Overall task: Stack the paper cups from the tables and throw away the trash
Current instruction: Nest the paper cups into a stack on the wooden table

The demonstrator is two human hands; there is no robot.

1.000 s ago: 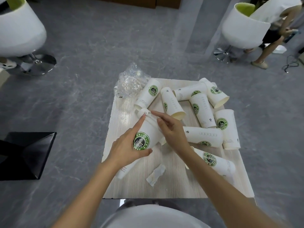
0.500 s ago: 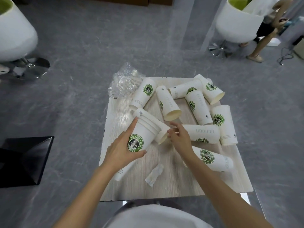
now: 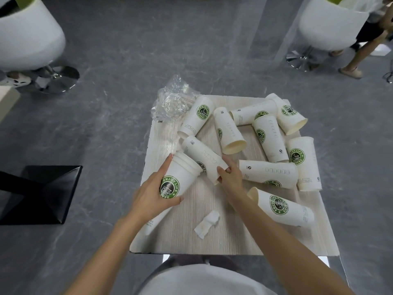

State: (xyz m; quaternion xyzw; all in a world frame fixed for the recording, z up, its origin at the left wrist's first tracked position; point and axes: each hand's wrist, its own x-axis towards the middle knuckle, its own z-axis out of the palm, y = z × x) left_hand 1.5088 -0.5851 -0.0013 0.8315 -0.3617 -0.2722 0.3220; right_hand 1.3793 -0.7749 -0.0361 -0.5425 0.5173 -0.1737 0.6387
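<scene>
The person wore a plain whitish top point(image 3: 204, 279). The left hand point(image 3: 153, 194) and right hand point(image 3: 230, 177) were bare, forearms too.

Paper cups point(image 3: 268, 173) lying across surface point(image 3: 229, 241) middle and right; plastic wrapper point(image 3: 172, 103) far-left corner; crumpled napkin point(image 3: 207, 224) near front edge.
</scene>
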